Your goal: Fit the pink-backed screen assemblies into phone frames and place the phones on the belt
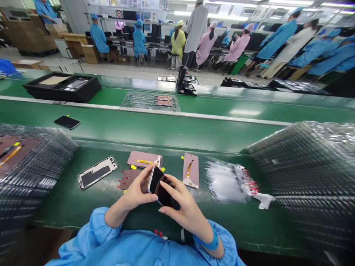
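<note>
Both my hands hold a phone [160, 186] with a dark glossy screen and a light metal frame, just above the green bench. My left hand [135, 192] grips its left edge with the fingers curled round it. My right hand [181, 205] lies over the screen's lower right, fingers pressed on the glass. Beyond the phone lie two pinkish display panels [144, 159] [191, 170] with orange flex cables, a brown sheet [129, 178] with red tabs, and a bare phone frame [97, 172] to the left.
Stacks of clear plastic trays stand at the left [30, 162] and right [307, 166]. A pile of clear films with red tabs [230, 181] lies right of the panels. A dark phone [67, 122] rests on the green conveyor [177, 129]. Black trays [62, 87] and seated workers are farther back.
</note>
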Tool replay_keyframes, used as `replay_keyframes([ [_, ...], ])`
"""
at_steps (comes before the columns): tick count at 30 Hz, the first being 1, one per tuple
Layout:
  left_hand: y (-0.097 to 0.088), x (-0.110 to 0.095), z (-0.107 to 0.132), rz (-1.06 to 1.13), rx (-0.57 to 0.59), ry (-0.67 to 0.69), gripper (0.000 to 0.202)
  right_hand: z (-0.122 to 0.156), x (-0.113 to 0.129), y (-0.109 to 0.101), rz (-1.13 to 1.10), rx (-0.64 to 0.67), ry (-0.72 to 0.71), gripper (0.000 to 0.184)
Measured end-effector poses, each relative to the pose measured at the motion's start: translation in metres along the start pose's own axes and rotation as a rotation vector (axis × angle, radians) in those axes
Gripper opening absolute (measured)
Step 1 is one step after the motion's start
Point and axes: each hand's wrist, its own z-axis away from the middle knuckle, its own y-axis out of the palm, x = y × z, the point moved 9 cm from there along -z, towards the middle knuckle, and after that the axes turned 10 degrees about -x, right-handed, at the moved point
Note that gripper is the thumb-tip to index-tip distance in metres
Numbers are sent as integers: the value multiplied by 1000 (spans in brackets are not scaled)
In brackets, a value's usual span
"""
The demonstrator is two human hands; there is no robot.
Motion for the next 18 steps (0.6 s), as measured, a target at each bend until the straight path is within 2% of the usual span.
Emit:
replay_keyframes([
  [18, 1, -1, 2, -80, 16, 32, 90, 1, 6, 0, 36, 2, -24, 65],
])
